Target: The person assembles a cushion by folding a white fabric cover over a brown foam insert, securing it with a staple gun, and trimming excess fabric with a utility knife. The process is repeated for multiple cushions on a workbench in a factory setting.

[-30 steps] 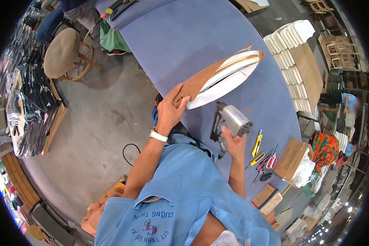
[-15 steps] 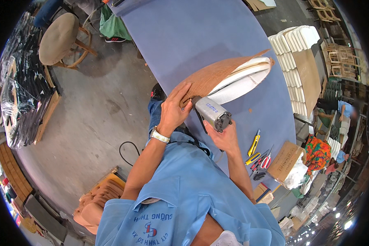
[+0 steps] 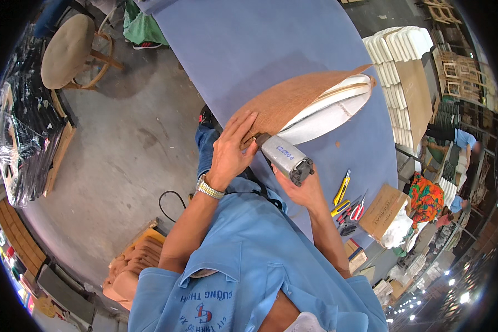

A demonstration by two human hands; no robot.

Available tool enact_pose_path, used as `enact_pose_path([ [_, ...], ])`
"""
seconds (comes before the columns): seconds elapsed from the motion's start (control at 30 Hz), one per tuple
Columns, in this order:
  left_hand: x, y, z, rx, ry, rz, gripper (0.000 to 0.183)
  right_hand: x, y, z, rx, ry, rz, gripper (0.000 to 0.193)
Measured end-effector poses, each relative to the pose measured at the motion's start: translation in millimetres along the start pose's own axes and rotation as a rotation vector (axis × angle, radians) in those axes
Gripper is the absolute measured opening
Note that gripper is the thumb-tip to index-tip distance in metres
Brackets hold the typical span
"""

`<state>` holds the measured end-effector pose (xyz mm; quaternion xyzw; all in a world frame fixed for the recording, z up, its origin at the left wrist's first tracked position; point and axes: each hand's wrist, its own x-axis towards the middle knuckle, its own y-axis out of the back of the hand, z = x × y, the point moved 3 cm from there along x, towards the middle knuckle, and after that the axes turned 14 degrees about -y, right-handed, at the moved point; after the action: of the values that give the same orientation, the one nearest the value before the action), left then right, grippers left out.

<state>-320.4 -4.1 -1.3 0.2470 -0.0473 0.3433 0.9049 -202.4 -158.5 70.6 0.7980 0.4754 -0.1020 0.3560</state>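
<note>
A curved seat pad with brown fabric (image 3: pixel 293 94) over a white padded underside (image 3: pixel 321 119) stands tilted on its edge on the blue-grey table. My left hand (image 3: pixel 233 145) grips its near end, fingers laid over the brown fabric and thumb at the edge. In my right hand (image 3: pixel 301 185) is a silver-and-black staple gun (image 3: pixel 285 156), my fingers wrapped round its handle, which is mostly hidden. The gun's nose touches or nearly touches the fabric edge beside my left thumb; the exact contact is hidden.
On the table (image 3: pixel 249 39), right of my right hand, lie a yellow utility knife (image 3: pixel 342 187), red-handled scissors (image 3: pixel 358 211) and several small tools. Beyond them is a cardboard box (image 3: pixel 383 210). White pads (image 3: pixel 393 72) are stacked at right. A round stool (image 3: pixel 69 50) stands far left.
The view has shifted slightly. The staple gun stays at the pad's near edge and both hands keep their hold; the pad has tilted very little, if at all.
</note>
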Motion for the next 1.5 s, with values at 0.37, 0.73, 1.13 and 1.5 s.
enact_pose_path([
  [0.37, 3, 6, 4, 0.002, -0.012, -0.066, 0.085, 7, -11, 6, -0.089, 0.186, 0.057, 0.045],
  [0.73, 0, 6, 7, 0.002, -0.001, -0.087, 0.077, 5, -16, 11, -0.067, 0.103, 0.087, 0.045],
  [1.13, 3, 7, -7, 0.083, -0.056, -0.140, 0.074, -38, 1, 42, 0.145, -0.119, 0.251, 0.039],
  [1.5, -4, -4, 6, 0.219, -0.118, -0.211, 0.075, -73, 52, 272, -0.300, -0.407, 0.812, 0.046],
])
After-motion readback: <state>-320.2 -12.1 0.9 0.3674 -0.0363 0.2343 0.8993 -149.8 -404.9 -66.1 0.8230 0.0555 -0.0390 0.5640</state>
